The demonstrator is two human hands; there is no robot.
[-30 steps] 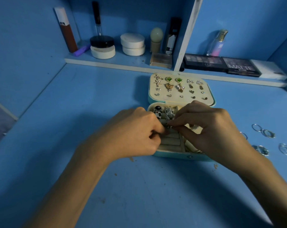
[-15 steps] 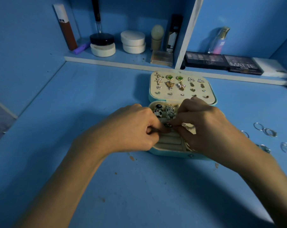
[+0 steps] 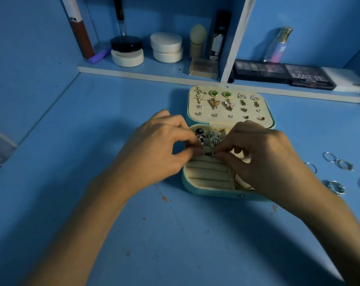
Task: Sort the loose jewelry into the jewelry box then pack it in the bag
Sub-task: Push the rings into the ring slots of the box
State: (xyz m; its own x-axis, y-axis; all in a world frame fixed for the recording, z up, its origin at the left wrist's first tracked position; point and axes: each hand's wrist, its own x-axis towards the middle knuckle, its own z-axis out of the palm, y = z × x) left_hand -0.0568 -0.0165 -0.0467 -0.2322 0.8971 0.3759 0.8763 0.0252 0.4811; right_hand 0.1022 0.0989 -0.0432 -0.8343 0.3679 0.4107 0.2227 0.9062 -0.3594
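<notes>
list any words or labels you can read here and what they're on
"MATTE": on the lid of the dark makeup palette on the shelf; the smaller line beneath it is too blurred to read.
Label print on the pink spray bottle: too blurred to read.
White label on the black cosmetic tube: unreadable.
Small dark mark on the brown lip gloss tube: unreadable.

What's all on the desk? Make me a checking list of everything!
Surface: blue desk, a few brown specks.
Job's things: open jewelry box; earrings on its lid; rings in its rolls; loose rings on the desk to the right; no bag seen.
Clutter: nothing seen.
Hands: right hand pinches a small ring over the rolls; left hand fingertips meet it, grip unclear.
Cables: nothing seen.
Surroundings: shelf with jars, palettes, bottle.
</notes>
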